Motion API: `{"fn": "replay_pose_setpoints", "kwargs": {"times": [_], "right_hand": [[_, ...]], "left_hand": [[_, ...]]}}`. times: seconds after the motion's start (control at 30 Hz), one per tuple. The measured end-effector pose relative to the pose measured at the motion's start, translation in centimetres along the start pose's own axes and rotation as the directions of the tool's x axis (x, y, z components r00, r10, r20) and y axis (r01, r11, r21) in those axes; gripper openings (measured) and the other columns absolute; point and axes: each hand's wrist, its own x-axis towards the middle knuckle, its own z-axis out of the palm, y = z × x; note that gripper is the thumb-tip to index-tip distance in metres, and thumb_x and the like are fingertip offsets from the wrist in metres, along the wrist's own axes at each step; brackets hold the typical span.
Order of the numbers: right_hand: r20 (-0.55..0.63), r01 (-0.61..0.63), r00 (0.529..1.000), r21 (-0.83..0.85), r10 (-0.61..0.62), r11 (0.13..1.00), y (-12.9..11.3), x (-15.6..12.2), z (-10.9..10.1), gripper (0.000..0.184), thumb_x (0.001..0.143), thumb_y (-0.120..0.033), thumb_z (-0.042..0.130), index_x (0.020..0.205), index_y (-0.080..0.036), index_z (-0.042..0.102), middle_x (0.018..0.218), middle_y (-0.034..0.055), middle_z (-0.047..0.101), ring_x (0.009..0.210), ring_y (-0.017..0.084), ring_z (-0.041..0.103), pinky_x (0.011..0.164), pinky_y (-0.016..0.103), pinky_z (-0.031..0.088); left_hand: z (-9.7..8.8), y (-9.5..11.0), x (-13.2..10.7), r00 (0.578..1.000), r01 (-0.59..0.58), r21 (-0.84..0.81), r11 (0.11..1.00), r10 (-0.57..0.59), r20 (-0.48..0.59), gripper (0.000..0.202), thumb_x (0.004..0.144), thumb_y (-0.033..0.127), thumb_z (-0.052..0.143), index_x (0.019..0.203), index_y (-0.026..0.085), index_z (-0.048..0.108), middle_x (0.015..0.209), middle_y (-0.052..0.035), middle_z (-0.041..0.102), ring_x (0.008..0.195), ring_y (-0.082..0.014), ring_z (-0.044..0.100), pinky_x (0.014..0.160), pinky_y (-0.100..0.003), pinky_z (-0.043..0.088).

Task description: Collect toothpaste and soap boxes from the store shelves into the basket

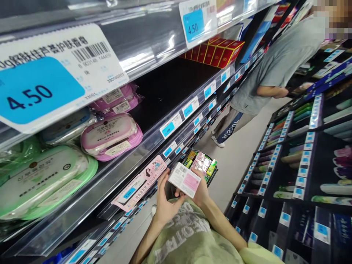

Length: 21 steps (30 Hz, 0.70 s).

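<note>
Shop aisle (242, 146), box (184, 179) before the wearer's shirt (189, 234), right hand (201, 189) gripping it, left hand (166, 201) curved at its edge, grip unclear; probably label-reading, next move needs steady hold.

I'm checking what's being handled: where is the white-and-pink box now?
In the head view, the white-and-pink box is below the centre, held between the left hand and right hand, just below the small boxes.
</note>
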Motion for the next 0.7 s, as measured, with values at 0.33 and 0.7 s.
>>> {"fn": "replay_pose_setpoints", "kwargs": {"times": [0.33, 0.7], "right_hand": [[0.146, 0.651, 0.680, -0.572, -0.719, 0.499, 0.1, 0.1, -1.4, 0.062, 0.071, -0.037, 0.088, 0.126, -0.028, 0.060, 0.132, 0.0093, 0.066, 0.111, 0.027, 0.067, 0.094, 0.040, 0.057], [0.615, 0.763, 0.454, -0.642, -0.645, -0.075, -1.8, -0.3, -3.0, 0.090, 0.073, -0.013, 0.084, 0.149, -0.031, 0.040, 0.138, 0.0123, 0.064, 0.126, 0.029, 0.062, 0.109, 0.051, 0.049]], "left_hand": [[0.6, -0.3, 0.4, 0.986, 0.135, -0.262, 0.956, -0.104, 0.128, 0.093, 0.078, 0.036, 0.084, 0.155, 0.031, 0.031, 0.154, -0.0160, 0.046, 0.140, -0.0334, 0.049, 0.114, -0.049, 0.045], [1.7, -2.2, -0.3, 0.916, 0.364, -0.587, 0.723, -0.392, 0.085, 0.062, 0.084, 0.046, 0.076, 0.140, 0.029, 0.055, 0.139, -0.0107, 0.065, 0.132, -0.0288, 0.058, 0.115, -0.046, 0.043]]}}
